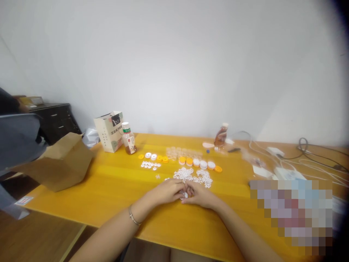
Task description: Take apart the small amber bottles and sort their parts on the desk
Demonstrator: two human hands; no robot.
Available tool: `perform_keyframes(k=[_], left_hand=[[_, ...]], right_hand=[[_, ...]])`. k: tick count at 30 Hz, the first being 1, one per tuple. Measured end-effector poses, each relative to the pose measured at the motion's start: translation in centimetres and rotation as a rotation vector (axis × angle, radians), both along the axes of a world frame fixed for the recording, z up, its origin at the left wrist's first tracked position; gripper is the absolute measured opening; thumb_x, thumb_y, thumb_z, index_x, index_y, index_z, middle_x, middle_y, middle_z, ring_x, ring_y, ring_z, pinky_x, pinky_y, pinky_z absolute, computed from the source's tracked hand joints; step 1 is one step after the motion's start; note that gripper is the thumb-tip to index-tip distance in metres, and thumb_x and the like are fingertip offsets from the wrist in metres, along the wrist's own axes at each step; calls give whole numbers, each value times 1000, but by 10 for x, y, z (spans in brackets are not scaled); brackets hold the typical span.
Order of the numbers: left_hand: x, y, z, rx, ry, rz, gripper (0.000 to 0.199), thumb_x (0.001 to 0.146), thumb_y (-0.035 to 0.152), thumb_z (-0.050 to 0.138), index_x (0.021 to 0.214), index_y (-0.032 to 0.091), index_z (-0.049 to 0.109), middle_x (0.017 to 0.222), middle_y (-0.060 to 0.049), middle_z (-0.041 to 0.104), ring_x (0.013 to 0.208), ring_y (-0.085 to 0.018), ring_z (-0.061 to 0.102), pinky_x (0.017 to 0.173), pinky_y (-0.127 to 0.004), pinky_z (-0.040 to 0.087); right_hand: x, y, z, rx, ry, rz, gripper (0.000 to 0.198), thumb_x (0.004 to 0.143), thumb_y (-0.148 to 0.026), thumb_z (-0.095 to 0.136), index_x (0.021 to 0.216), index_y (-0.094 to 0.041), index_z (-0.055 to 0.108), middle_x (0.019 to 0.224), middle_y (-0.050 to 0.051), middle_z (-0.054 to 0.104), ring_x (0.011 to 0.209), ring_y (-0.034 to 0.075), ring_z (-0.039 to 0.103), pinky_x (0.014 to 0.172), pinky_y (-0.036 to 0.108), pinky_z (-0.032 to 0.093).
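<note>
My left hand (171, 190) and my right hand (200, 194) meet over the near middle of the yellow table. Their curled fingers come together around a small white plastic piece (184, 195), mostly covered by the fingertips. Just beyond them lies a loose pile of flat white openwork pieces (191, 176). Behind the pile runs a row of round yellow and white discs (196, 163), some of them stacked. Farther left sit more yellow and white discs (154, 157), with several small white caps (148, 165) in rows in front.
Clear plastic pieces (178, 151) lie behind the discs. At the back left stand a paper bag (109, 133) and a bottle (128, 140); a brown bottle (220, 135) is at the back right. A brown paper sack (65, 160) rests at the left edge. Cables (302, 151) cover the right side.
</note>
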State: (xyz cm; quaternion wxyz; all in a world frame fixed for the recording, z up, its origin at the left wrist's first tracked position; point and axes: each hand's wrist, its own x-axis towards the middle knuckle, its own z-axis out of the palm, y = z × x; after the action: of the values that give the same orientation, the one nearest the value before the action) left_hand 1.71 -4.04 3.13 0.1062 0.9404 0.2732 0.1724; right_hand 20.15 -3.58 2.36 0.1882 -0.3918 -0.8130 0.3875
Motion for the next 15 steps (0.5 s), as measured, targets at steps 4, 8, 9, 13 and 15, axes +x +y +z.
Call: perform_keyframes(k=[4,8,9,13,15], left_hand=[[3,2,-6,17,-1,38,10,80,25,55,87,17,56,91,-4,59,88,-15,54,79,-24,40],[5,2,-8,70,-9,37,10,81,25,54,86,17,57,92,-3,59,89,-15,54,80,-23,40],[6,1,-8,81,-8,33,10,81,24,54,86,17,58,93,-3,59,89,-14,54,80,-23,40],[7,0,-6,132,3,22,10,83,22,50,87,18,59,94,-2,59,89,-14,54,80,-24,40],[8,0,-6,160,19,24,11,83,22,49,86,18,60,93,-1,60,88,-14,54,79,-25,40]], right_hand=[[0,1,0,4,-9,-12,32,61,-38,69,69,-19,44,60,-6,41,56,9,36,51,20,28],[0,1,-1,-25,15,-1,30,62,-37,69,72,-19,46,61,-6,42,56,9,37,51,20,28],[0,1,-2,-33,24,2,30,62,-37,68,72,-19,47,61,-6,43,57,10,38,51,21,29],[0,2,-3,-35,21,-14,30,61,-36,69,73,-19,48,62,-5,47,58,11,41,53,21,31],[0,2,-3,-20,2,-26,29,60,-35,70,74,-19,50,63,-4,49,59,12,43,53,22,32]])
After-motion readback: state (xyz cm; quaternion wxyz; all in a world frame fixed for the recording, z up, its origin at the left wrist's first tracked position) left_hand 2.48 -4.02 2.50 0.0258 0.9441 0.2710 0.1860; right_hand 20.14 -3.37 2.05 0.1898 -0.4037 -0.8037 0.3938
